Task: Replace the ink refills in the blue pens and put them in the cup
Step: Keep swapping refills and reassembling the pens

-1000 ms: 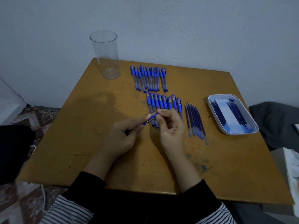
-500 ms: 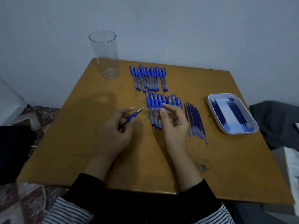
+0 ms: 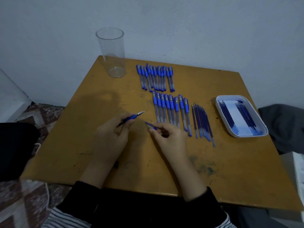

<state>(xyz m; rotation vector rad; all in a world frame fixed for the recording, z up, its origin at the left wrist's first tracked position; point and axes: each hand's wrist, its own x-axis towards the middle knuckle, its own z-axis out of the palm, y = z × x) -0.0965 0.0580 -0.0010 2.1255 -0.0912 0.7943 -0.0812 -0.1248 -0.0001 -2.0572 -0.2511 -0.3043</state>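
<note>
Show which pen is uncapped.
The pen in the left hand, metal tip bare, cap in the right hand; far row and near row wear caps.

One cup (image 3: 113, 53), one tray (image 3: 261, 127), one table (image 3: 230, 170). Far row (image 3: 155, 78): about eleven capped pens. Near row (image 3: 170, 109): eight capped pens. Loose refills (image 3: 201, 122) right of them: about eight. More in tray, two bunches, uncountable. One uncapped pen (image 3: 132, 117) in left hand (image 3: 110, 139), one cap (image 3: 149, 125) in right hand (image 3: 171, 139).

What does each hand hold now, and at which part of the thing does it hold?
The left hand grips an uncapped blue pen just behind its rubber grip. The right hand pinches what looks like its cap by one end.
</note>
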